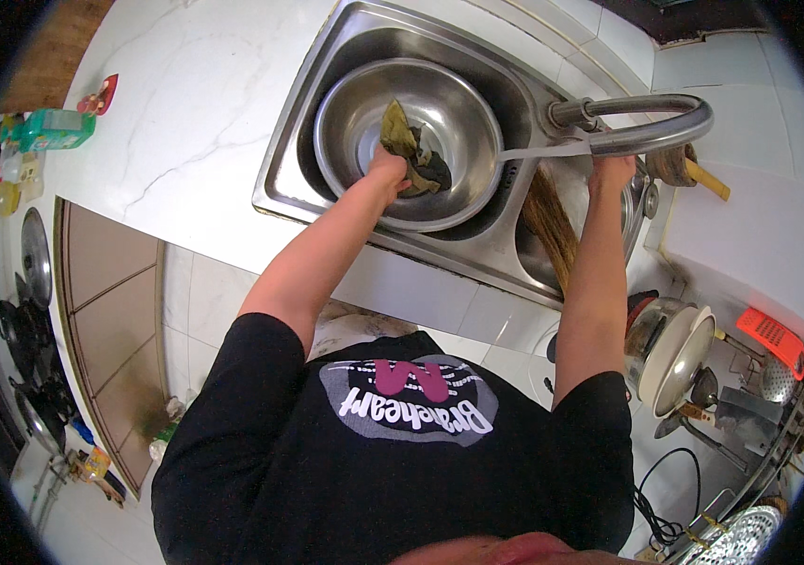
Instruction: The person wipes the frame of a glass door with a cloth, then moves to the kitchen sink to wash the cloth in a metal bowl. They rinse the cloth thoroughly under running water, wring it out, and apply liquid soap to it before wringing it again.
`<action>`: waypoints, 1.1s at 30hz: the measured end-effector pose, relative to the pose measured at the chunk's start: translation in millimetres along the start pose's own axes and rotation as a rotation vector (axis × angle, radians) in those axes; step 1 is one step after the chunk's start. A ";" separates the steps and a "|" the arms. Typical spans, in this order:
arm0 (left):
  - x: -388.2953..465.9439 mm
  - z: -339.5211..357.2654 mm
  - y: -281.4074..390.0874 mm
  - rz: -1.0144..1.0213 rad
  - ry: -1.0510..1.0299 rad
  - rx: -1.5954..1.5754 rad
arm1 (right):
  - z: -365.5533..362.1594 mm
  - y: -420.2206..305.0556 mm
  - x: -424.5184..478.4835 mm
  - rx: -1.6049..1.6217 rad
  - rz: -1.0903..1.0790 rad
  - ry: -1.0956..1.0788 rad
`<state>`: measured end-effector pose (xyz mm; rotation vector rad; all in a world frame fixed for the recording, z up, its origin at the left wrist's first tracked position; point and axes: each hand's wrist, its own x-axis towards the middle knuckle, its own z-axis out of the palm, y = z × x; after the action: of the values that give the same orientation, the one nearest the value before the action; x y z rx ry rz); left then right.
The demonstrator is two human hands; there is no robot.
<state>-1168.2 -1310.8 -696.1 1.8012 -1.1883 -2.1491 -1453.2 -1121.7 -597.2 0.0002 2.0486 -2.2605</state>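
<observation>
My left hand [389, 169] is inside a round stainless steel basin [345, 106], fingers closed on a crumpled olive-green and dark bundle [398, 131]. Whether the bundle is cloth or leaves is unclear. The basin rests in the left bowl of a double stainless steel sink [289, 159]. My right hand [614, 169] is at the curved metal faucet [677, 106]. The spout hides most of its fingers, so its grip cannot be made out. A water stream [547, 151] runs from the spout to the basin's right rim.
A brown bristle brush or whisk [549, 219] lies in the right sink bowl. White marbled countertop [190, 134] stretches leftward, with a green bottle [59, 129] near its far end. Lidded pots [677, 360], utensils and a red grater [773, 339] crowd the right side.
</observation>
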 end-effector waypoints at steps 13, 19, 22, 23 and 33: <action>26.2 13.6 -17.3 -0.065 0.007 0.047 | -7.1 2.7 24.0 0.063 0.090 0.042; 19.4 10.2 -4.7 -0.093 -0.086 -0.146 | 9.0 16.4 -64.5 0.089 0.090 -0.018; 5.8 9.0 -4.2 0.079 -0.118 -0.019 | 11.5 45.0 -153.7 -0.543 -0.052 -0.229; -0.2 7.3 -0.7 0.158 -0.117 0.037 | 26.9 41.1 -200.1 -0.733 -0.218 -0.214; -33.3 3.3 32.6 0.875 -0.376 0.880 | 25.6 34.2 -277.0 -1.250 -0.699 -0.717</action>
<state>-1173.9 -1314.2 -649.9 0.6485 -2.6409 -1.5120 -1173.4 -1131.8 -611.7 -1.4738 2.6975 -0.4781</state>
